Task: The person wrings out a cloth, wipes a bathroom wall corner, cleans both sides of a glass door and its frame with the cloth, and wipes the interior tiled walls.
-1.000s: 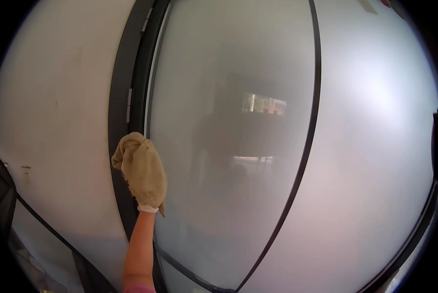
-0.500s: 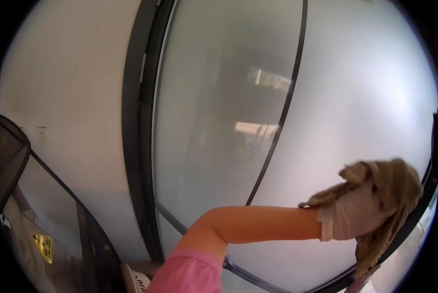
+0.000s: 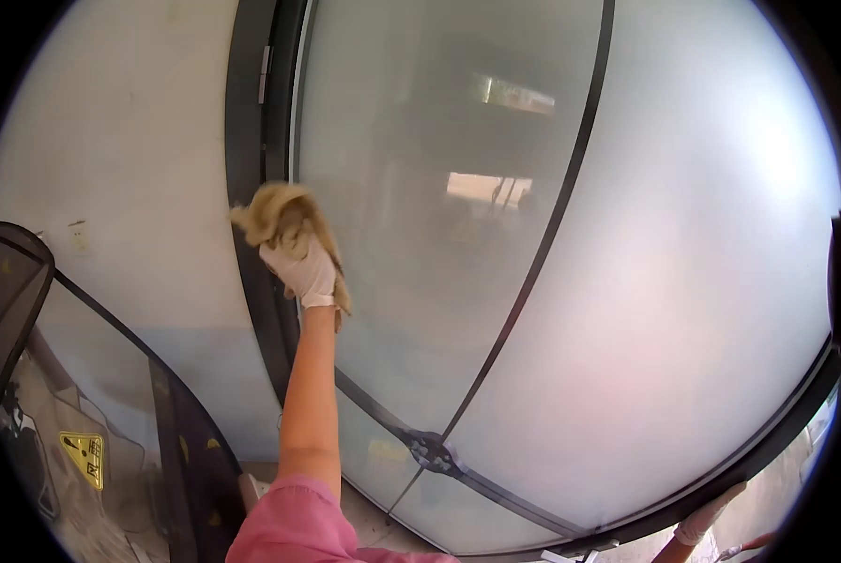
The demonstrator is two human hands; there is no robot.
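Observation:
My left hand [image 3: 304, 274], in a pale glove, is closed on a tan cleaning cloth [image 3: 282, 208]. It presses the bunched cloth against the dark frame [image 3: 294, 141] on the left side of a frosted glass door [image 3: 420, 310], and part of the cloth hangs down past the wrist. At the lower right, my gloved right hand [image 3: 707, 516] grips the dark outer edge of the door; some of its fingers are hidden behind that edge.
A dark crossbar with a round metal ornament [image 3: 432, 452] divides the glass. On the left are a white wall [image 3: 129, 141] with an outlet [image 3: 80, 236], a dark mesh-covered frame [image 3: 191, 450] and a yellow warning sticker [image 3: 84, 458].
My left hand has swept the cloth from the right part of the glass to the left frame, and the arm now reaches upward. The right hand shows more at the door's edge.

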